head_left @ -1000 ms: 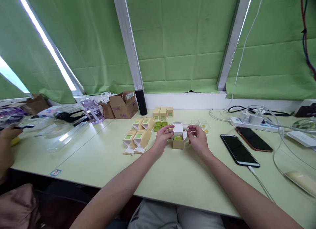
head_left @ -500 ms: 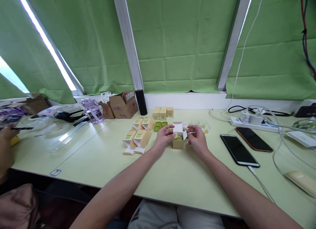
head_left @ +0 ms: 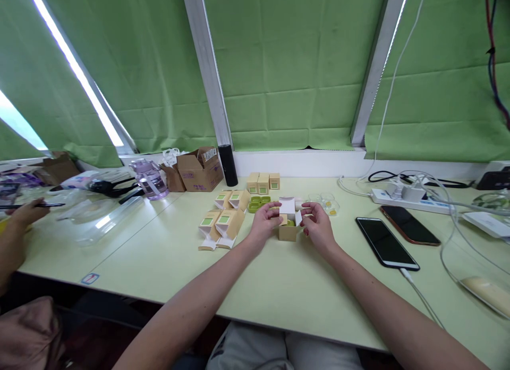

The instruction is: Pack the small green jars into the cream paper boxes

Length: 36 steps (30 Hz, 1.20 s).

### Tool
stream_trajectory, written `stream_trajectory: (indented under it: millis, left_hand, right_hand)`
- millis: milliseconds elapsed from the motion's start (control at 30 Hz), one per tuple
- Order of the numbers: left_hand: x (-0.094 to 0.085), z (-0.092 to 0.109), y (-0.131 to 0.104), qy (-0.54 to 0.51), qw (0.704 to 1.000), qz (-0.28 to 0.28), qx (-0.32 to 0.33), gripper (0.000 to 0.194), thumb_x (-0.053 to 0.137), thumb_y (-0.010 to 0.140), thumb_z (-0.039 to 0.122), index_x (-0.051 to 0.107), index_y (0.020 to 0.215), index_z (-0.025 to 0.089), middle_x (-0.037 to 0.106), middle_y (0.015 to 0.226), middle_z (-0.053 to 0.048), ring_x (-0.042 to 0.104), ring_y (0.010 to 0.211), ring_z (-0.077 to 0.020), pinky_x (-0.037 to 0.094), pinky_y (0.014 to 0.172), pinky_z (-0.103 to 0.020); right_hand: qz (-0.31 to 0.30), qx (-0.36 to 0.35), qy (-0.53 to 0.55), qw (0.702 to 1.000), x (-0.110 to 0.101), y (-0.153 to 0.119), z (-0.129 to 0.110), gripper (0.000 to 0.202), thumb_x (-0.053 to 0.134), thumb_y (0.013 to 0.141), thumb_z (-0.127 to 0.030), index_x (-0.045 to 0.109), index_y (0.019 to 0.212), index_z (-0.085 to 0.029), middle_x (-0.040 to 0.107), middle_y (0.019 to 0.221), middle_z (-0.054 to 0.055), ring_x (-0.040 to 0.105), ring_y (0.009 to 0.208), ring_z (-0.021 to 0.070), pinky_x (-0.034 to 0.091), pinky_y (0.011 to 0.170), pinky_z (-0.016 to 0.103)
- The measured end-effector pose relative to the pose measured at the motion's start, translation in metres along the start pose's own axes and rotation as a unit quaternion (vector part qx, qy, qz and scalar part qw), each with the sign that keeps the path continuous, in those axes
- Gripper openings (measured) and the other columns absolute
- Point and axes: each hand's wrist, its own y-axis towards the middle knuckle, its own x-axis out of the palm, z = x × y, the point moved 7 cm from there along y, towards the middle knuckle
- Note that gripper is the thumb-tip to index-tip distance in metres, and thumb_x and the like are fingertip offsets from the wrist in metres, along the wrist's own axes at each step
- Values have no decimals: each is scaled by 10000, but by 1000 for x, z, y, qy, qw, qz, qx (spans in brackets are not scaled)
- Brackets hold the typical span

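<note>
A: Seeing what, biggest first?

B: Seeing green blinds [head_left: 287,67] across the back, then a pale green table [head_left: 159,263] in front. On it, left of centre at the back, find a cardboard box [head_left: 199,172] with its flaps open, just beside a black cylinder [head_left: 227,165].

A: Going down in size?

B: To the right, find a white-bordered smartphone [head_left: 386,243] and an orange-edged smartphone [head_left: 410,225], lying flat near each other. To the left, count four labelled kraft cartons [head_left: 230,224] set close together, with white flaps showing at the front pair.

A: And the open kraft carton [head_left: 287,234] at the middle of the table: turned which way?

B: Standing upright, opening upward, with a white-lined lid [head_left: 287,204] raised at the far side. Looks nearly cubic in the body, so cannot name a clear long axis there; reaches highest at the lid.

A: Lying where relative to the grip?

B: Between the left grip [head_left: 265,222] and the right grip [head_left: 320,226]. At the left, see fingers drawn narrow beside a tan side flap [head_left: 283,219], folded over the opening. At the right, see bent fingers touching a white side flap [head_left: 298,218], spread outward. Cannot tell, at either, whether pinching or merely pressing.

A: Anything inside?

B: Can see a yellow-green rounded piece [head_left: 291,223], partly covered.
</note>
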Motion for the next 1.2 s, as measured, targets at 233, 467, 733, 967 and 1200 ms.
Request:
stream_trajectory:
  millis: [233,467,733,967,1200]
  left_hand:
    - [-1,-1,0,5,1000,0,5,543,870,586,164,673,1093,157,756,888,-40,678,807,-158,487,821,-309]
    - [-3,-3,2,13,1000,-2,11,546,879,604,167,671,1108,157,741,882,-35,671,812,-158,480,823,-306]
    - [-4,-5,3,22,1000,-2,8,570,882,600,183,651,1121,162,762,907,-51,695,833,-181,498,834,-330]
    - [-2,-2,2,20,1000,-1,9,590,869,600,187,616,1133,172,779,923,-60,703,838,-187,505,833,-334]
    - [0,1,0,13,1000,0,5,612,873,582,188,591,1125,179,775,906,-53,699,806,-183,504,815,-332]
  right_hand:
    - [-24,26,17,999,6,-4,-1,459,642,671,-326,545,1115,-257,601,967,-5,561,657,146,402,500,262]
    - [-43,31,11,999,10,-5,0,509,703,720,-437,520,1158,-255,588,978,-1,559,677,148,408,511,259]
    - [-50,33,-11,998,11,-4,7,571,740,743,-526,500,1191,-266,576,994,-1,567,671,144,416,519,258]
    - [-56,35,-28,997,12,-4,12,570,721,762,-527,486,1221,-283,560,1035,-1,576,688,147,423,516,258]
    - [-61,43,-30,997,13,-5,11,577,714,763,-508,469,1234,-284,544,1033,-1,578,686,149,422,506,260]
